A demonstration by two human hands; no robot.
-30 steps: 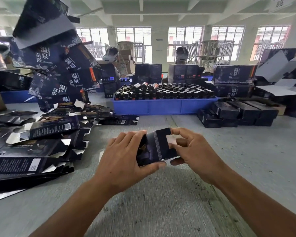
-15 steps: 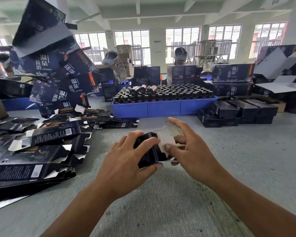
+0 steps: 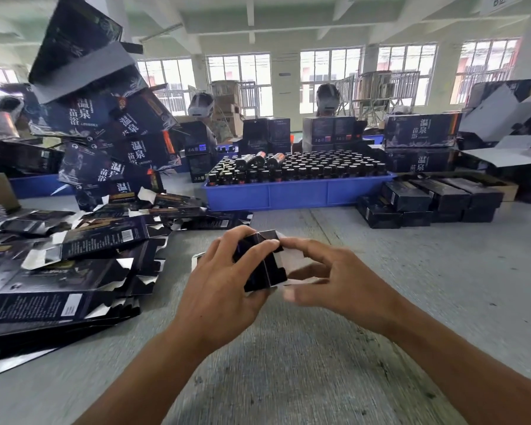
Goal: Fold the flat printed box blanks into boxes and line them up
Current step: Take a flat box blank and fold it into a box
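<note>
One small dark box (image 3: 262, 265), glossy black w/ a pale inner flap showing at its right end, was held just above the grey table (image 3: 411, 271), centre. Left hand (image 3: 224, 289) gripped it, fingers curled over the top, thumb under. Right hand (image 3: 328, 283) pinched the right end w/ thumb & fingertips. Left of it lay a heap of flat blanks (image 3: 59, 277), too overlapped to count. Far right: approx. seven folded boxes (image 3: 426, 200), stacked two high. Behind: one blue tray (image 3: 288, 194) of many bottles.
</note>
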